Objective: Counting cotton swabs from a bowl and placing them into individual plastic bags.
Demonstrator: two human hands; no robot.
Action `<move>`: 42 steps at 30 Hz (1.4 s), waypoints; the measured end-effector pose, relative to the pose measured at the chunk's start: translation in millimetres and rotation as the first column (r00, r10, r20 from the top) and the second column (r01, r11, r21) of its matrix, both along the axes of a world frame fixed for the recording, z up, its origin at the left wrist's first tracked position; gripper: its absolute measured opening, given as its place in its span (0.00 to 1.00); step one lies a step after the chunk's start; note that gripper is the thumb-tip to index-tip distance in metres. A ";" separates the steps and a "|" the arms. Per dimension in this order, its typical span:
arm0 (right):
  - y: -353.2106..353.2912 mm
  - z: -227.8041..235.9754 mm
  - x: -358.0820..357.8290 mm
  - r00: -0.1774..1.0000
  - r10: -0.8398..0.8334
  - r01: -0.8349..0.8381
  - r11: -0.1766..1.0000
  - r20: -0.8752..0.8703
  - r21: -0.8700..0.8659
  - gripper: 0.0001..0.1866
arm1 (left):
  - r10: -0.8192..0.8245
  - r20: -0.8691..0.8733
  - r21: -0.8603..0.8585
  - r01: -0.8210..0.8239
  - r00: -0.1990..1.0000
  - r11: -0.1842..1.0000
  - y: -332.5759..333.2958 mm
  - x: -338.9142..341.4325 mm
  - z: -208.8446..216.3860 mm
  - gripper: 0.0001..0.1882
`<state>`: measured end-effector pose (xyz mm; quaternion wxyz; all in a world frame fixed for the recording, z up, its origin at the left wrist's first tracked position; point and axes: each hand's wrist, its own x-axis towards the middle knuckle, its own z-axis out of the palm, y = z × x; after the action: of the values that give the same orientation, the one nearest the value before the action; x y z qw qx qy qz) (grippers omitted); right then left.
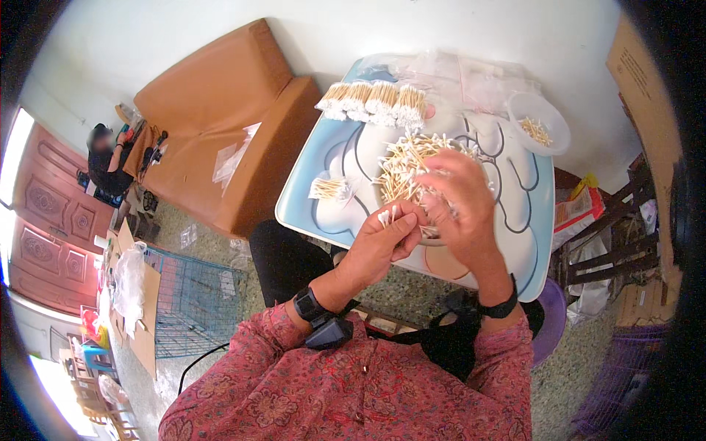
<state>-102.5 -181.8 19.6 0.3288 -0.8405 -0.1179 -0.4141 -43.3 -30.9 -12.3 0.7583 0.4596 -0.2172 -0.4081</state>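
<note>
A heap of cotton swabs [406,163] with wooden-coloured sticks and white tips lies in the middle of the small table, apparently in a shallow round container. At its near edge, my left hand [382,246] is closed on a few cotton swabs [387,215], their white tips poking up past the thumb. Over the right side of the heap hangs my right hand [469,209], its fingers bent and blurred. What lies between those fingers does not show. A small clear bag of swabs [331,189] rests left of the heap.
Several bundled packs of swabs [371,103] stand along the table's [294,206] far left. Thin clear plastic bags [471,81] lie at the back, beside a white bowl [560,136] holding some swabs. A brown sofa [198,147] is to the left, with another person [110,169] beyond it.
</note>
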 end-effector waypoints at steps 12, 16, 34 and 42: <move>-81.1 -19.1 -19.2 0.808 -0.539 0.549 0.835 -0.237 -0.030 0.06 | 0.058 0.018 0.077 -0.060 0.998 0.995 0.0 8.1 8.7 0.09; -73.6 -20.5 -15.3 0.834 -0.469 0.469 0.880 -0.292 -0.074 0.05 | 0.015 0.023 0.033 -0.016 1.000 0.999 -1.2 8.1 2.5 0.09; -62.4 -30.6 -2.1 0.768 -0.602 0.557 0.796 -0.219 -0.237 0.06 | -0.038 0.024 0.041 0.037 0.999 0.998 -2.6 2.3 5.5 0.08; -66.7 -7.3 -15.4 0.824 -0.552 0.540 0.833 -0.128 -0.118 0.05 | -0.033 -0.009 0.041 0.033 0.999 0.999 0.3 1.3 3.7 0.08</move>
<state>-117.9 -248.5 12.2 0.1724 -0.8809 0.1378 -0.4187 -42.0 -30.6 -8.6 0.7427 0.4698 -0.2130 -0.4270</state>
